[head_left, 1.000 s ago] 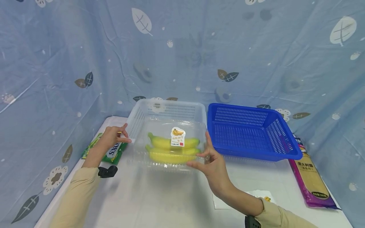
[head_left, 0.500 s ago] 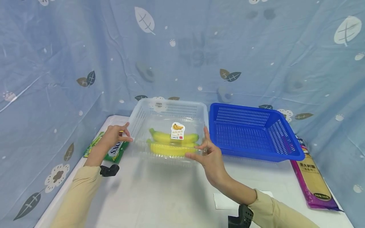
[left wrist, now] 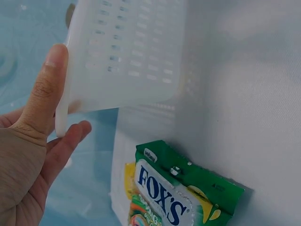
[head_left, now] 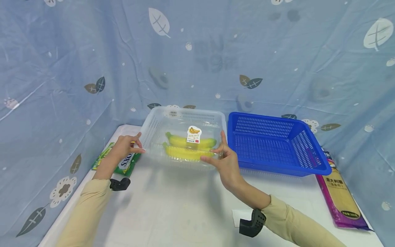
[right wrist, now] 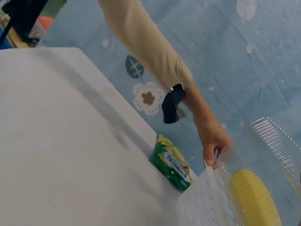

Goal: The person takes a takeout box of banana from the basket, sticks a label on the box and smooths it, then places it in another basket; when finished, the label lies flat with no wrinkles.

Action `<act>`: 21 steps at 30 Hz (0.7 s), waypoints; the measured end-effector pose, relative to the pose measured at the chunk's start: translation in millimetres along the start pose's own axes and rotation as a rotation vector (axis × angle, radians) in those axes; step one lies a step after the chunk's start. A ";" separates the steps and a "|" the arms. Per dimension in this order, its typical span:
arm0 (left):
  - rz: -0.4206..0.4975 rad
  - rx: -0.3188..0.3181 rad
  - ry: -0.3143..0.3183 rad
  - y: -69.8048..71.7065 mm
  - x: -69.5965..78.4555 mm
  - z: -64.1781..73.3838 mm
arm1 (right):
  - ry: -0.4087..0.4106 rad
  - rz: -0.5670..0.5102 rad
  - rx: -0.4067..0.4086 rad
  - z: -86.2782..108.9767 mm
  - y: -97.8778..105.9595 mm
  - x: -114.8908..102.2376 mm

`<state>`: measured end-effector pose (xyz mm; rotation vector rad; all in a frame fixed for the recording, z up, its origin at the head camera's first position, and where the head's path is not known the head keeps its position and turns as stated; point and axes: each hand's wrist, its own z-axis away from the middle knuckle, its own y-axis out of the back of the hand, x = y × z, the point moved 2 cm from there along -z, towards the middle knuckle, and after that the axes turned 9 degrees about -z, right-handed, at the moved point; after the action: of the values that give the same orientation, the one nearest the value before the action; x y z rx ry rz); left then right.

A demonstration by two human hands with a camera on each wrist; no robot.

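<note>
A clear plastic box [head_left: 211, 128] with two yellow bananas [head_left: 188, 153] and a banana sticker [head_left: 193, 134] lies tilted within the opening of a white slotted basket [head_left: 149, 128]. My right hand [head_left: 227, 164] grips the box's right front corner between thumb and fingers. Whether the box touches the basket's floor is hidden. At the left, my left hand [head_left: 123, 148] pinches the basket's rim; the left wrist view shows the thumb on one side of the rim [left wrist: 62, 110] and fingers on the other. In the right wrist view, a banana [right wrist: 254, 197] shows through the clear plastic.
A blue slotted basket [head_left: 262, 144] stands right of the white one. A green FOX'S candy bag [head_left: 128, 164] lies under the left forearm. The purple-and-tan pack [head_left: 339, 195] lies at the far right, and a white card [head_left: 239, 216] near the right wrist. Patterned cloth [head_left: 197, 55] hangs behind.
The right hand has carried the clear box farther back and deeper over the white basket. The left hand has kept its hold on the rim. The view has shifted slightly.
</note>
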<state>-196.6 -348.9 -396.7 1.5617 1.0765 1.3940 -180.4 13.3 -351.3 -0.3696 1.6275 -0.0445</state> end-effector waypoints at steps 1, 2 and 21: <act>0.001 0.001 0.001 0.0 -0.1 -0.2 | 0.001 0.004 0.004 -2.0 0.0 0.3; 0.005 -0.001 0.003 0.1 -0.2 -0.2 | 0.002 0.009 0.009 -4.0 -0.1 0.5; 0.033 -0.004 0.018 -0.9 3.1 1.9 | 0.009 0.061 0.047 -39.0 3.2 9.7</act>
<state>-194.7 -345.8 -396.7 1.5728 1.0626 1.4338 -219.6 6.3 -357.6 -0.2842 1.6427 -0.0384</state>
